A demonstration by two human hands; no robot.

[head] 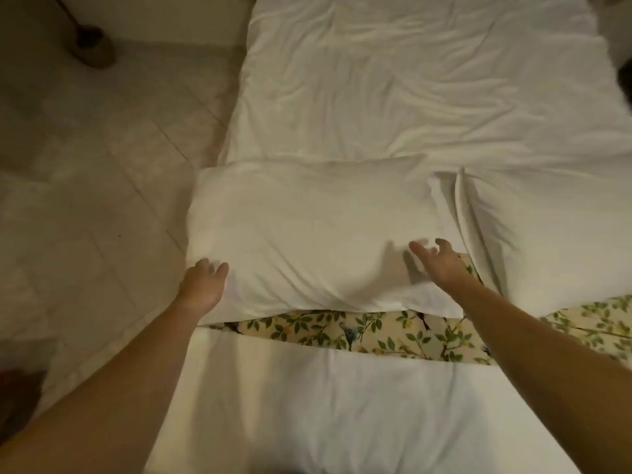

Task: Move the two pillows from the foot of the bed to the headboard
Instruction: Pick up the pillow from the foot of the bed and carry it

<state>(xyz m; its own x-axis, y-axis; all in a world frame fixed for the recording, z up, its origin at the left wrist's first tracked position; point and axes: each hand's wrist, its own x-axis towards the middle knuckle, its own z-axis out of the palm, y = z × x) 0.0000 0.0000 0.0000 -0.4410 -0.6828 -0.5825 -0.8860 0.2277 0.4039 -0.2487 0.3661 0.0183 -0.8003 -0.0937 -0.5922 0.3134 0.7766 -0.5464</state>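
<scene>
A white pillow (pixel 307 230) lies flat across the bed, its left end at the bed's left edge. A second white pillow (pixel 547 234) lies beside it on the right, partly cut off by the frame. My left hand (pixel 203 285) rests against the near left corner of the first pillow, fingers apart. My right hand (pixel 441 265) hovers at that pillow's near right corner with fingers spread, holding nothing. Both arms reach forward from the bottom of the view.
A rumpled white sheet (pixel 427 90) covers the far part of the bed. A floral leaf-patterned cloth (pixel 376 333) shows between the pillows and a white duvet (pixel 325 412) nearest me. Tiled floor (pixel 95 172) runs along the left, with a dark stand base (pixel 90 44) at top left.
</scene>
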